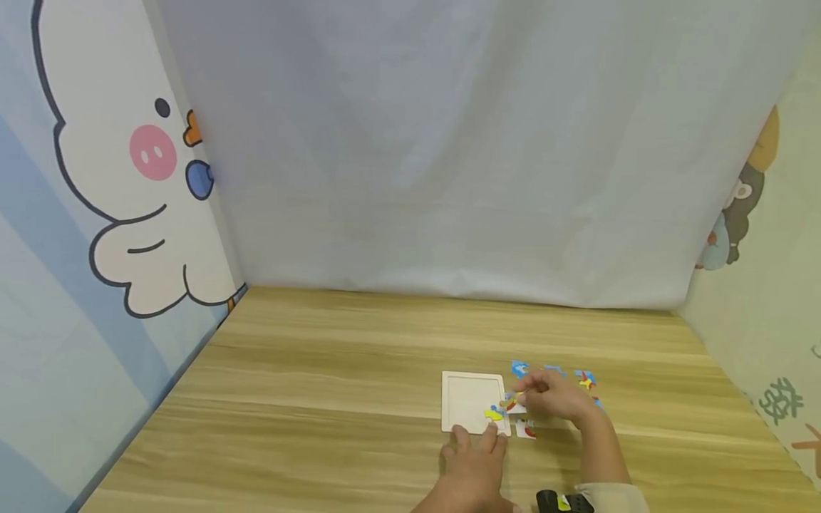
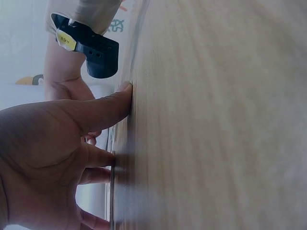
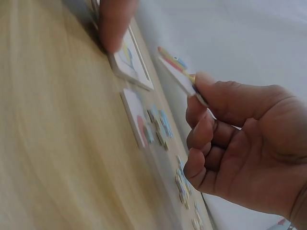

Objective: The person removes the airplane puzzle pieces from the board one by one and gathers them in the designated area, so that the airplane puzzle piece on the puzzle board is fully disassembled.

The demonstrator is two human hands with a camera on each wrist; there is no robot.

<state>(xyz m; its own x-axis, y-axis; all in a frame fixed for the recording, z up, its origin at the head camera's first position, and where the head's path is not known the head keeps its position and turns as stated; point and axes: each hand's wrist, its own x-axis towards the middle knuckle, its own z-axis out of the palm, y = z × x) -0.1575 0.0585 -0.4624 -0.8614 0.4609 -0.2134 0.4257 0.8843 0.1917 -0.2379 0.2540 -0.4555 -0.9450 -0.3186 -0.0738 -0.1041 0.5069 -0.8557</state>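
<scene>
A shallow square wooden puzzle tray [image 1: 445,399] lies on the table, with one yellow-and-blue jigsaw piece [image 1: 493,414] at its near right corner. My left hand [image 1: 471,467] rests at the tray's near edge, fingers spread and touching the rim; the left wrist view shows its thumb [image 2: 112,108] against the table. Between thumb and fingertips, my right hand [image 1: 556,396] pinches a white jigsaw piece [image 3: 176,72] with red, yellow and blue print. That piece is held tilted above the table, just right of the tray. Below it lies a white-and-red piece [image 1: 525,429] beside the tray.
More jigsaw pieces lie beyond and around the right hand, among them a blue one [image 1: 519,368] and a red-and-yellow one [image 1: 585,379]. A grey cloth [image 1: 449,178] hangs behind the wooden table [image 1: 308,399]. Printed panels stand at both sides.
</scene>
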